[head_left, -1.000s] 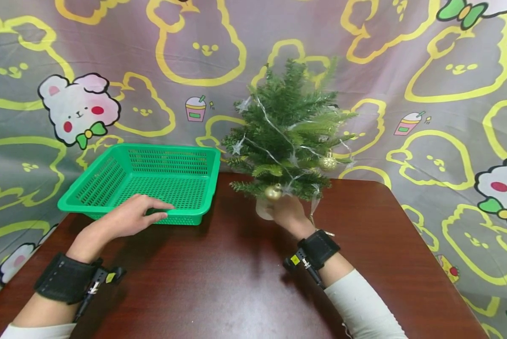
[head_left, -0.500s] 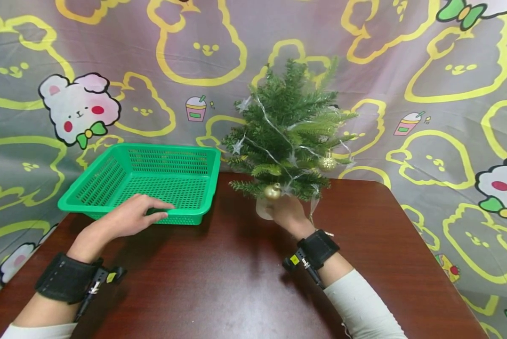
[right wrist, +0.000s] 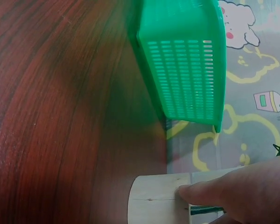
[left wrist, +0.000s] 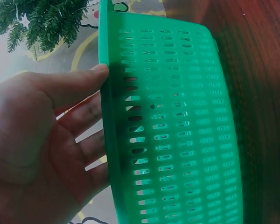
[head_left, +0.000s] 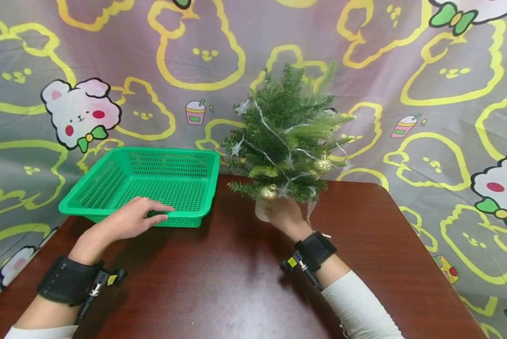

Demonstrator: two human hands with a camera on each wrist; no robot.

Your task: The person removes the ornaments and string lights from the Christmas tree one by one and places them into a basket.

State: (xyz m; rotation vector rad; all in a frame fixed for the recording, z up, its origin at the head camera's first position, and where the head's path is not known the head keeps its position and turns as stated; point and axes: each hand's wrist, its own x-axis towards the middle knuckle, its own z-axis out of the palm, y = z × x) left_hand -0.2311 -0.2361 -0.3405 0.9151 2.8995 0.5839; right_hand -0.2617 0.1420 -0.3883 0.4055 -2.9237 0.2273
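My left hand (head_left: 134, 219) holds the near rim of a green plastic basket (head_left: 213, 188). In the left wrist view the thumb (left wrist: 81, 86) lies on the outer side of the rim, with the other fingers behind it. A small artificial Christmas tree (head_left: 291, 117) stands upright to the right of the basket. Low at its trunk my right hand (head_left: 288, 217) grips it, thumb against the pale wooden base (right wrist: 154, 198) in the right wrist view; most of its fingers are hidden. A gold bauble (head_left: 268, 192) hangs just above that hand.
A glittery gold bauble (head_left: 322, 165) and a clear string of star lights (head_left: 259, 150) hang on the tree. Everything stands on a dark brown wooden table (head_left: 219, 282). A patterned cloth (head_left: 130, 28) hangs behind and beside it.
The head view has tilted slightly, so everything sits a little lower. Both hands keep their places on the basket and the tree.
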